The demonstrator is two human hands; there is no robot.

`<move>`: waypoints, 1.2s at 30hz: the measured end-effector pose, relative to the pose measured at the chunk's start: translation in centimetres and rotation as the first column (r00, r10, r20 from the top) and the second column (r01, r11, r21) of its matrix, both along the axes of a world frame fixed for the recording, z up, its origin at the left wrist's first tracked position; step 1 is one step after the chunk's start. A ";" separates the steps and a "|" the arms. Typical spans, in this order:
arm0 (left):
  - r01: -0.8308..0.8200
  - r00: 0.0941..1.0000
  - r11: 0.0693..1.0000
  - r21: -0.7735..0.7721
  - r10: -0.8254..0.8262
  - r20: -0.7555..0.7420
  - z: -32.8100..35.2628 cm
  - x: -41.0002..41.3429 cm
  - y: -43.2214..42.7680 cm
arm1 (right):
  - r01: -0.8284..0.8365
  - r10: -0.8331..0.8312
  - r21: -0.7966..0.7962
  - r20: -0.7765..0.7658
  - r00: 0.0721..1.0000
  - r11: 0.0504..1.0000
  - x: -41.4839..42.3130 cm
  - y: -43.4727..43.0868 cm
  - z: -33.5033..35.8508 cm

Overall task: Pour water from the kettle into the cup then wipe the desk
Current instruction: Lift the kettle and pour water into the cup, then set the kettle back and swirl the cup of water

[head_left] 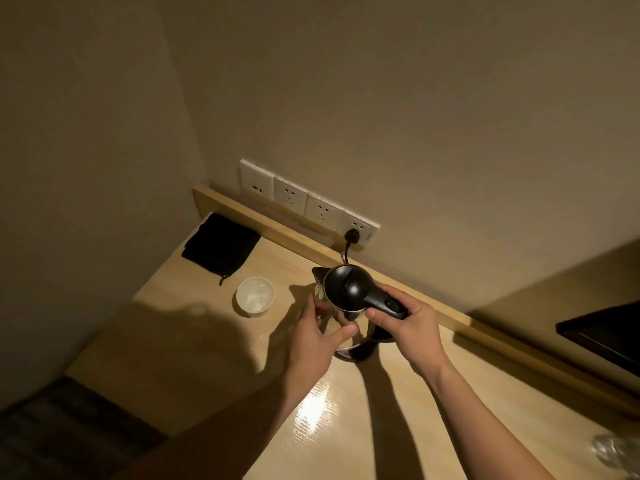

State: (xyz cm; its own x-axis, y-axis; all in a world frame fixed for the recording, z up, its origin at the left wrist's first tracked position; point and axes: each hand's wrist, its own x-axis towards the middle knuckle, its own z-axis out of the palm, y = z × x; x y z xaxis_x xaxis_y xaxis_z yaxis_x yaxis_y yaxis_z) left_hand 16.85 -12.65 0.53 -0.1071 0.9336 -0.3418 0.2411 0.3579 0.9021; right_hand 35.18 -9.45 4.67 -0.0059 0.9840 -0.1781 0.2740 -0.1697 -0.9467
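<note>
A black-lidded electric kettle [341,287] with a shiny metal body stands on its base by the desk's back ledge. My right hand [407,332] grips its black handle. My left hand [313,332] rests against the kettle's body from the left, fingers curled around it. A white cup [255,295] stands on the wooden desk [194,341] to the left of the kettle, apart from both hands. A folded black cloth [221,241] lies in the desk's far left corner.
A row of white wall sockets [304,199] sits above the ledge, with the kettle's black plug [352,235] in the rightmost one. A dark flat object [606,332] lies at the right edge. Something of clear glass [616,452] shows at the bottom right.
</note>
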 end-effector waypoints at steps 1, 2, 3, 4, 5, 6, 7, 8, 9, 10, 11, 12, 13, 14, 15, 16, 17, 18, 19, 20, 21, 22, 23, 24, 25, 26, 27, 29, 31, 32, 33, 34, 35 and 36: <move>0.017 1.000 1.000 0.005 -0.017 -0.017 -0.1 0.5 0.1 | 0.007 -0.007 0.011 -0.005 1.000 1.000 0.6 -0.1 -0.1; 0.031 0.999 0.999 0.007 -0.031 -0.035 -0.3 1.0 0.1 | 0.008 -0.008 0.023 -0.012 1.000 1.000 1.2 -0.3 -0.2; 0.036 0.998 0.999 0.010 -0.036 -0.046 -0.3 1.6 0.1 | 0.010 -0.010 0.030 -0.021 1.000 0.999 1.8 -0.4 -0.4; 0.039 0.998 0.999 0.014 -0.039 -0.054 -0.6 2.1 0.1 | 0.017 -0.016 0.031 -0.031 0.999 0.999 2.4 -0.5 -0.7; 0.043 0.997 0.999 0.010 -0.042 -0.060 -0.8 2.5 0.1 | 0.023 -0.022 0.029 -0.036 0.999 0.999 3.0 -0.6 -1.0; 0.046 0.997 0.999 0.008 -0.045 -0.068 -1.0 2.9 0.0 | 0.023 -0.022 0.028 -0.039 0.999 0.999 3.5 -0.7 -1.4; 0.041 0.997 0.999 0.007 -0.041 -0.069 -1.3 3.3 -0.1 | 0.020 -0.019 0.029 -0.037 0.999 0.999 4.0 -0.8 -1.7; 0.029 0.997 0.999 0.016 -0.028 -0.073 -1.8 3.5 -0.2 | 0.020 -0.019 0.027 -0.035 0.999 0.999 4.3 -0.9 -1.9; 0.017 0.997 0.999 0.029 -0.014 -0.081 -2.3 3.8 -0.2 | 0.022 -0.022 0.024 -0.031 0.999 0.999 4.6 -0.9 -2.2; 0.011 0.995 0.999 0.040 -0.007 -0.102 -2.7 4.1 -0.3 | 0.025 -0.025 0.017 -0.033 0.999 1.000 4.8 -1.0 -2.3; 0.010 0.992 0.999 0.050 -0.004 -0.122 -2.9 4.3 -0.3 | 0.026 -0.026 0.008 -0.034 0.999 1.000 5.0 -1.1 -2.4; 0.010 0.990 0.998 0.058 -0.002 -0.140 -3.3 4.5 -0.3 | 0.025 -0.025 -0.004 -0.035 0.999 1.000 5.2 -1.1 -2.5; 0.004 0.989 0.998 0.064 0.006 -0.149 -3.5 4.7 -0.4 | 0.019 -0.020 -0.019 -0.036 0.999 1.000 5.4 -1.1 -2.7; -0.006 0.987 0.997 0.071 0.018 -0.161 -3.8 4.9 -0.5 | 0.013 -0.014 -0.036 -0.038 0.999 0.999 5.6 -1.1 -3.0; -0.014 0.985 0.997 0.077 0.027 -0.171 -4.1 5.1 -0.6 | 0.007 -0.009 -0.047 -0.042 0.999 0.999 5.9 -1.2 -3.2; -0.019 0.984 0.996 0.087 0.034 -0.177 -4.3 5.3 -0.7 | 0.003 -0.005 -0.053 -0.047 0.999 0.999 6.2 -1.2 -3.4; -0.022 0.983 0.995 0.100 0.040 -0.178 -4.5 5.5 -0.8 | -0.004 0.001 -0.053 -0.050 0.999 0.999 6.5 -1.3 -3.6; -0.025 0.982 0.993 0.113 0.045 -0.183 -4.8 5.7 -0.9 | -0.008 0.006 -0.054 -0.049 0.999 0.998 6.8 -1.3 -3.7; -0.027 0.980 0.992 0.121 0.050 -0.191 -5.0 6.0 -1.0 | -0.008 0.005 -0.063 -0.052 0.999 0.998 7.0 -1.3 -3.9; -0.029 0.979 0.992 0.125 0.053 -0.199 -5.2 6.2 -1.2 | -0.008 0.004 -0.073 -0.062 0.998 0.997 7.2 -1.3 -3.9; -0.033 0.978 0.992 0.125 0.057 -0.200 -5.4 6.5 -1.3 | -0.013 0.007 -0.080 -0.077 0.997 0.997 7.4 -1.2 -4.1; -0.039 0.979 0.992 0.122 0.063 -0.194 -5.5 6.8 -1.4 | -0.024 0.016 -0.084 -0.092 0.996 0.996 7.6 -1.1 -4.1; -0.047 0.979 0.991 0.125 0.070 -0.190 -5.4 7.0 -1.5 | -0.037 0.029 -0.083 -0.101 0.994 0.996 7.8 -1.0 -4.1; -0.051 0.979 0.990 0.133 0.076 -0.191 -5.3 7.2 -1.5 | -0.053 0.046 -0.075 -0.102 0.994 0.996 7.9 -0.9 -4.1; -0.053 0.978 0.988 0.143 0.080 -0.190 -5.2 7.3 -1.6 | -0.072 0.067 -0.062 -0.089 0.994 0.995 8.0 -0.9 -3.9; -0.050 0.978 0.987 0.153 0.079 -0.192 -5.0 7.2 -1.6 | -0.088 0.086 -0.043 -0.053 0.995 0.995 8.0 -1.0 -3.8; -0.035 0.977 0.986 0.161 0.068 -0.204 -4.9 7.0 -1.6 | -0.096 0.097 -0.016 0.021 0.995 0.995 7.9 -1.1 -3.7; 0.036 0.968 0.983 0.182 0.010 -0.249 -4.5 6.2 -1.8 | -0.084 0.068 0.040 0.304 0.950 0.996 7.6 -1.6 -3.9; 0.113 0.949 0.977 0.179 -0.053 -0.311 -4.3 4.8 -2.1 | -0.012 -0.044 0.100 0.541 0.840 0.995 6.5 -2.6 -3.6; 0.139 0.938 0.976 0.168 -0.075 -0.338 -4.0 3.7 -2.2 | 0.012 -0.108 0.166 0.583 0.805 0.986 5.8 -3.2 -3.1; 0.161 0.927 0.975 0.157 -0.094 -0.363 -3.7 2.4 -2.4 | 0.000 -0.148 0.245 0.587 0.796 0.970 4.8 -3.9 -2.6; 0.178 0.915 0.971 0.162 -0.103 -0.390 -3.5 1.0 -2.6 | -0.045 -0.145 0.301 0.579 0.802 0.953 3.7 -4.5 -2.2; 0.191 0.901 0.966 0.172 -0.103 -0.422 -3.2 -0.7 -2.8 | -0.113 -0.098 0.316 0.580 0.809 0.942 2.5 -5.0 -1.7; 0.203 0.883 0.960 0.194 -0.094 -0.461 -3.3 -2.4 -2.9 | -0.198 -0.013 0.293 0.588 0.809 0.935 1.1 -5.5 -1.2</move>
State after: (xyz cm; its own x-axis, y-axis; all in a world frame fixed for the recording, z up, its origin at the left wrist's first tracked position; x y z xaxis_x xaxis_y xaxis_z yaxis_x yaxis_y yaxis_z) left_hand 14.45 -15.58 -2.72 -0.0494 0.9966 -0.0654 0.6680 0.0816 0.7397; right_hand 36.33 -14.90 3.43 -0.1014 0.9834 0.1507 0.7795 0.1727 -0.6021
